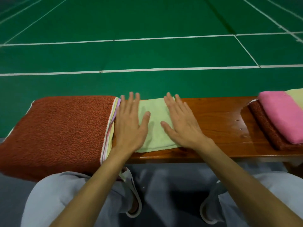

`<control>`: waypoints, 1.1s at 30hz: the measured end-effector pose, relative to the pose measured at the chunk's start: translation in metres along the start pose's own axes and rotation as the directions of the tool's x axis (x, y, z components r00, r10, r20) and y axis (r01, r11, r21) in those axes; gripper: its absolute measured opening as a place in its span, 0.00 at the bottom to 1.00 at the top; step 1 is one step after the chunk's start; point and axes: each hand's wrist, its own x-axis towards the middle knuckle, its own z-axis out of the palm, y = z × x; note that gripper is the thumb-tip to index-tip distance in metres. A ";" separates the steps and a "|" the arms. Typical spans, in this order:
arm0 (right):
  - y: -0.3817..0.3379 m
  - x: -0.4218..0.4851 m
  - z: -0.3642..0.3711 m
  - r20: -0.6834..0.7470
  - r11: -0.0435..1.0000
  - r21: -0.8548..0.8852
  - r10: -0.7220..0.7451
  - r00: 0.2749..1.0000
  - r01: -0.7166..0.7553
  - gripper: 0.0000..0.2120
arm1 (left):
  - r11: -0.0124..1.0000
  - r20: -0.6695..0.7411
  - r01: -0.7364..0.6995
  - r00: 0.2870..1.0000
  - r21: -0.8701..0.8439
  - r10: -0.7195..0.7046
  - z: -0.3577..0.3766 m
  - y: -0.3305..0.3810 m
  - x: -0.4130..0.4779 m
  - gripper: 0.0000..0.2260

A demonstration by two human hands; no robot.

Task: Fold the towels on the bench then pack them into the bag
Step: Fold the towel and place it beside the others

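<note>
A folded light green towel (155, 126) lies flat on the brown wooden bench (218, 122). My left hand (129, 122) lies flat with straight fingers on its left edge. My right hand (180, 123) lies flat, fingers spread, on its right part. To the left, a stack of unfolded towels (109, 128) covers the bench, with a rust-red towel (59, 133) on top. At the far right sit folded towels: a pink one (283, 115) on a dark red one (265, 128), with a pale yellow one (296, 94) behind. No bag is in view.
A green sports court floor with white lines (147, 69) stretches beyond the bench. My knees in light grey trousers (65, 190) and white slippers (134, 194) are below the bench's near edge. Bare wood shows between the green towel and the folded pile.
</note>
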 end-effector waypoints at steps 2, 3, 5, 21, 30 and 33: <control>-0.005 0.001 0.012 0.142 0.997 -0.055 -0.052 0.988 0.060 0.35 | 0.973 0.201 -0.188 0.967 0.138 0.158 0.015 0.002 -0.005 0.29; -0.007 -0.001 0.017 0.202 0.994 -0.078 -0.061 0.978 0.078 0.34 | 0.960 0.293 -0.228 0.940 0.165 0.173 0.021 0.003 -0.009 0.29; -0.008 -0.004 0.022 0.270 0.988 -0.123 -0.057 0.961 0.093 0.34 | 0.952 0.396 -0.237 0.907 0.196 0.144 0.031 0.001 -0.017 0.30; 0.027 -0.019 0.016 0.266 0.990 -0.091 0.129 0.955 -0.108 0.33 | 0.984 0.441 -0.126 0.896 0.123 0.060 0.014 -0.048 -0.012 0.32; 0.058 -0.037 0.004 0.210 0.989 0.014 0.143 0.967 -0.149 0.34 | 0.978 0.414 -0.172 0.887 -0.114 0.204 0.009 -0.025 -0.020 0.33; 0.054 -0.053 -0.004 0.172 0.981 0.172 0.058 0.983 -0.088 0.33 | 0.947 0.471 -0.310 0.826 -0.078 0.310 0.006 -0.020 -0.027 0.44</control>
